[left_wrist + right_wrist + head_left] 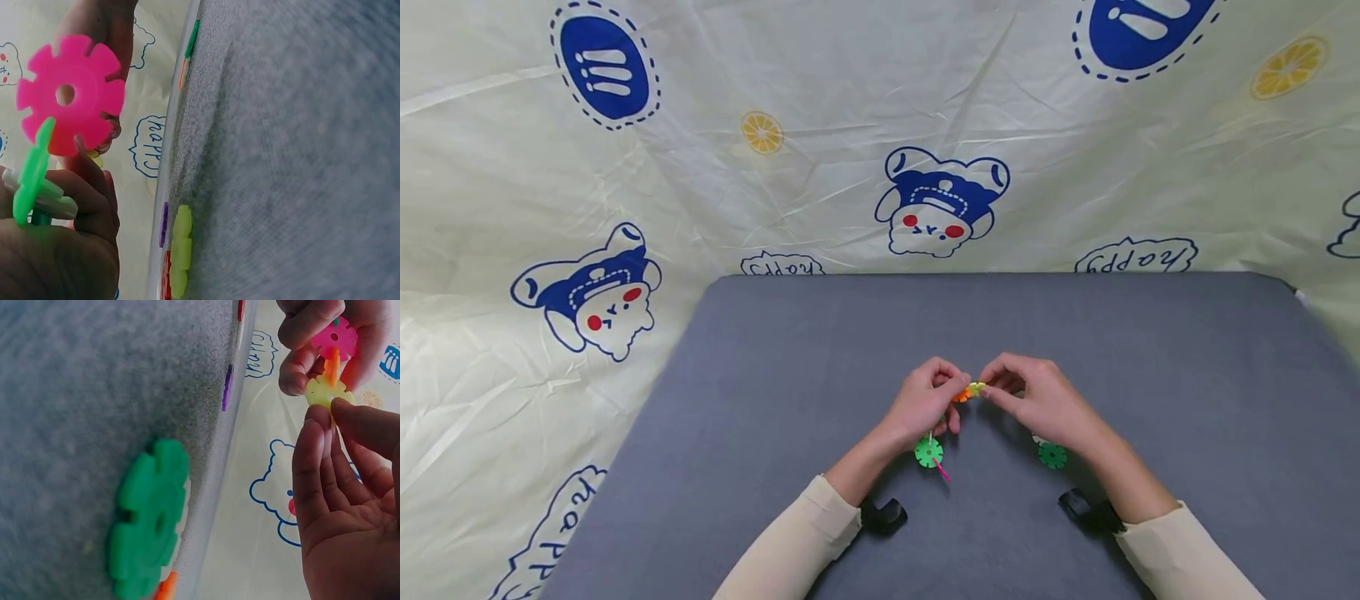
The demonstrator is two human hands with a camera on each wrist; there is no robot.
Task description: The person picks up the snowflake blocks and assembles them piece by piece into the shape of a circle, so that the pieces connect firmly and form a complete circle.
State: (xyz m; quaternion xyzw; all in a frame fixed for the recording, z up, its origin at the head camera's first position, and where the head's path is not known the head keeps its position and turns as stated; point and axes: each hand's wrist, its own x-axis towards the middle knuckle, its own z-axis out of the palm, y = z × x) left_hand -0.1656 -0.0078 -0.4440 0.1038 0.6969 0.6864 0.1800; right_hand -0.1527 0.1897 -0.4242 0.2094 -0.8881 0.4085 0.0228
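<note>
Pinching a yellow disc, the right hand is basically nose to nose with the left hand, which grips an orange disc slotted into the yellow above the grey table. There's also a green disc stuck into a pink disc by the left hand, plus 1 darker green disc near the right hand.

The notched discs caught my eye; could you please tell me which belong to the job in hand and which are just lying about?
In the job, held up:
- yellow disc
- orange disc
- pink disc
- bright green disc

Apparently just lying about:
- darker green disc
- purple piece
- yellow-green disc
- red piece
</note>
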